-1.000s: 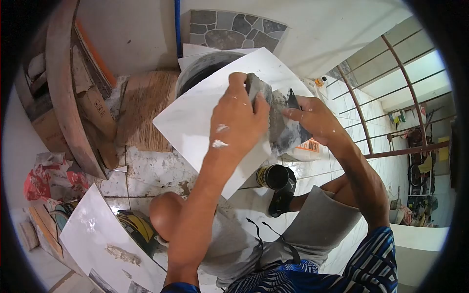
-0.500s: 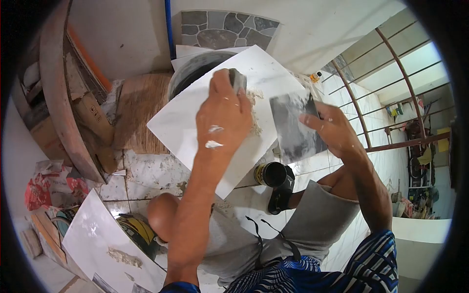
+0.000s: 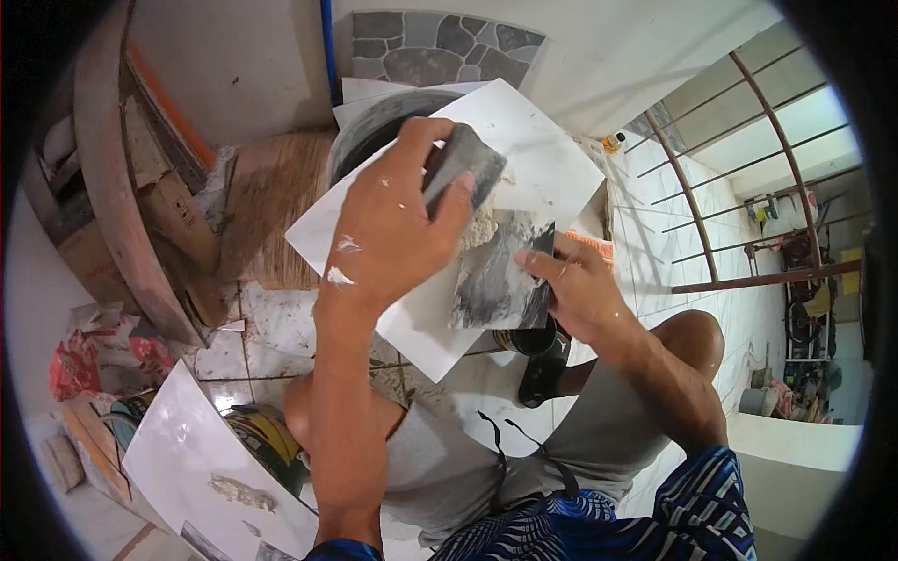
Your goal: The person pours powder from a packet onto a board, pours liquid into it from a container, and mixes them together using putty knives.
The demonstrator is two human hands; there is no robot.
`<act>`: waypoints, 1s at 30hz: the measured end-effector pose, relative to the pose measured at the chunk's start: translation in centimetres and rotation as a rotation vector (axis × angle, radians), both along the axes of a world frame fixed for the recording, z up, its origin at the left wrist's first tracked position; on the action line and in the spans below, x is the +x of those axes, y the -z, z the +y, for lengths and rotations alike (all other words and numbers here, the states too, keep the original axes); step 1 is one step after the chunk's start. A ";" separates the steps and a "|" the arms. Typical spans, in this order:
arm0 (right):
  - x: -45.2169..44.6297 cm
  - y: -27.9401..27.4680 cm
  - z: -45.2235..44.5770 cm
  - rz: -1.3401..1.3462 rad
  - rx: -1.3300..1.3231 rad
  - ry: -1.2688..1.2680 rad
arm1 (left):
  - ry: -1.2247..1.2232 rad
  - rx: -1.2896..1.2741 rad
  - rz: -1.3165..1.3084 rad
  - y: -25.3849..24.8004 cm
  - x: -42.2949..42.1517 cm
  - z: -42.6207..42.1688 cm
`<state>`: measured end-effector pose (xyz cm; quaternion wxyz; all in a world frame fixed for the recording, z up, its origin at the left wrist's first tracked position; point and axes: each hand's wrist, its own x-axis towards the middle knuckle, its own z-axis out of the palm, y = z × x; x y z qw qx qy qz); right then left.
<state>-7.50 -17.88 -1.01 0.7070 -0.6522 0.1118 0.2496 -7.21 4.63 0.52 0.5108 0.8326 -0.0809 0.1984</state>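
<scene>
My left hand (image 3: 383, 224) grips a dark grey slab-like spreader (image 3: 468, 168) between thumb and fingers, raised over a white square board (image 3: 552, 154). The board lies tilted across the rim of a round bucket (image 3: 360, 131). Greyish-beige paste (image 3: 480, 229) sits near the board's middle, partly hidden by my hand and tools. In my right hand (image 3: 585, 290) is a thin dark rectangular plate (image 3: 500, 280), its upper face smeared white, thumb on top. The plate overlaps the paste in this view; whether it touches the board I cannot tell.
Below the plate stands a dark open can (image 3: 528, 338) beside my sandalled foot. Another white board (image 3: 192, 449) with dried paste lies lower left. A wooden panel (image 3: 271, 215) and cardboard (image 3: 178, 220) are on the left, a metal grille (image 3: 786, 140) on the right.
The plate in my right hand has moved left, over the board beside the paste. My left hand has turned, so the spreader's broad face now shows.
</scene>
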 end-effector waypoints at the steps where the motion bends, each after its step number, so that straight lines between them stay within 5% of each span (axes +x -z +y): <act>1: 0.4 -0.8 0.2 -0.005 -0.073 -0.020 | 0.030 -0.019 0.037 -0.2 -0.2 -0.4; 6: 1.3 -2.8 1.2 -0.158 -0.141 -0.073 | 0.014 0.127 -0.019 1.0 0.1 -2.9; 12: 2.1 -6.6 -1.1 -0.390 -0.638 -0.371 | -0.157 0.218 -0.019 1.6 0.5 -2.8; 19: 11.9 -3.3 -9.2 -0.319 -0.912 -0.547 | -0.335 0.006 0.008 0.6 0.3 -0.9; 25: 17.5 1.5 -6.9 -0.569 -0.874 -0.687 | -0.447 -0.082 -0.007 0.5 0.1 0.1; 30: 13.0 -6.1 1.0 -0.661 -1.097 -0.849 | -0.556 -0.093 0.012 0.8 0.1 2.2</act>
